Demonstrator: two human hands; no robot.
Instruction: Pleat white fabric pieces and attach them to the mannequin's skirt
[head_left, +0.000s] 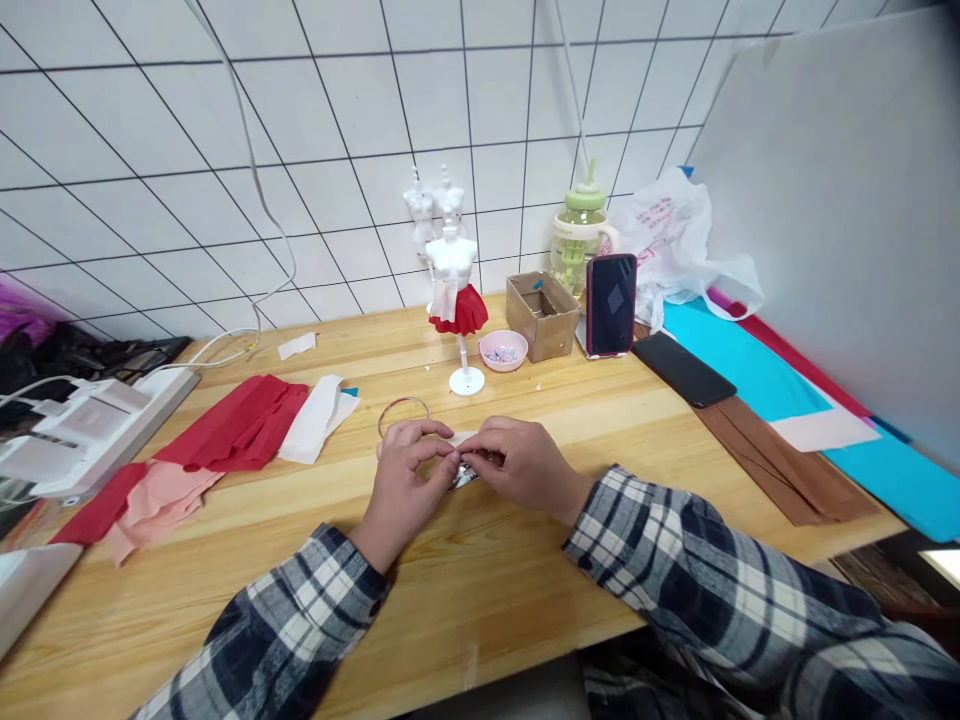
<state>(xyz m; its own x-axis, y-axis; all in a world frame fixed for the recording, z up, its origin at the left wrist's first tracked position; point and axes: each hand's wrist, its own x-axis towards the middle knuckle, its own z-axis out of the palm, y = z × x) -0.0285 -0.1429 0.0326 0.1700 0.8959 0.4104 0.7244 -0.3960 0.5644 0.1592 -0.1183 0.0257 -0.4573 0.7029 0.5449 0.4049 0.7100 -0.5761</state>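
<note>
My left hand [405,480] and my right hand [517,462] meet at the middle of the wooden table [480,580]. Both pinch a small pale piece of material [463,458] between the fingertips, with something shiny showing underneath. I cannot make out exactly what it is. A thin wire ring [403,410] lies just behind my left hand. Beyond it stands a small white mannequin [455,290] in a red skirt on a round base. Both sleeves are dark plaid.
Red, pink and white cloth strips [225,430] lie left, near a white power strip [97,420]. At the back: a pink bead bowl [503,350], cardboard box [541,312], upright phone [611,304], green bottle [579,235]. A dark phone [682,368], brown cloth [780,465] and blue sheets [750,365] lie right.
</note>
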